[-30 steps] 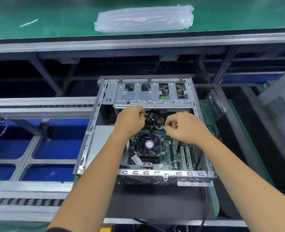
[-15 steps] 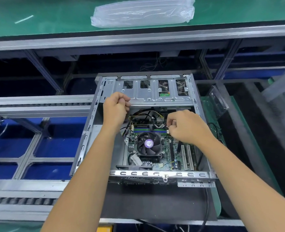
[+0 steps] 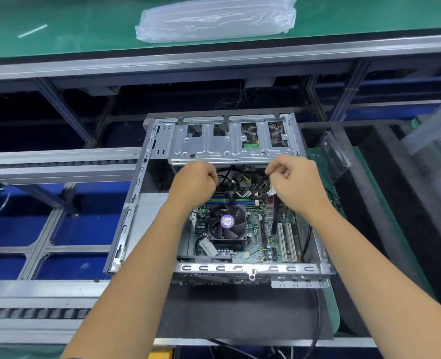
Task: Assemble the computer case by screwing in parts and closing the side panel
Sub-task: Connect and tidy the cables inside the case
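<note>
An open grey computer case (image 3: 136,198) lies on its side with no side panel on it. Inside I see the green motherboard (image 3: 263,229) and a black CPU fan (image 3: 227,221) with a purple label. A silver drive cage (image 3: 229,149) spans the far end. My left hand (image 3: 196,182) is curled into a fist just below the cage, its fingers among the black cables (image 3: 229,177). My right hand (image 3: 294,182) pinches a cable with a white connector (image 3: 272,191) over the board's upper right. What the left fingers grip is hidden.
A clear plastic bag (image 3: 214,19) lies on the green bench behind. A metal roller conveyor frame (image 3: 59,164) runs to the left. A grey case panel (image 3: 437,141) leans at the far right. A black cable (image 3: 317,312) trails from the case's near right corner.
My left hand dropped from the cage's left corner back toward the cables in the middle. My right hand rose toward the cage, lifting the cable end.
</note>
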